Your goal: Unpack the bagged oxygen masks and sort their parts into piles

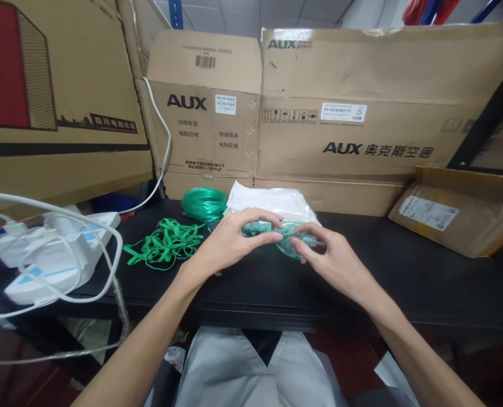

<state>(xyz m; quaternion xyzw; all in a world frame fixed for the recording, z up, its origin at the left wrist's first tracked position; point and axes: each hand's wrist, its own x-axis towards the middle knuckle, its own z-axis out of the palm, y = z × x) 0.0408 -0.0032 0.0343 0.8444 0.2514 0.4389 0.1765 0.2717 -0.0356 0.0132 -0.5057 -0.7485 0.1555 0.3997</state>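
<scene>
My left hand (245, 233) and my right hand (325, 249) face each other over the black table. Between them is a clear green plastic piece (289, 244), which looks like a mask. My left thumb and fingertips close on its left edge; the fingers of my right hand pinch its right side. Behind it lies a white plastic bag (272, 202). A coil of green tubing (204, 203) sits to the left of the bag. Nearer to me on the left is a tangled heap of green straps (167, 243).
White power strips with cables (60, 254) cover the table's left end. Large cardboard boxes (345, 113) stand along the back, and another (52, 85) is at the left. A smaller taped box (459, 209) rests on the right. The table's front edge (277, 316) is close to my lap.
</scene>
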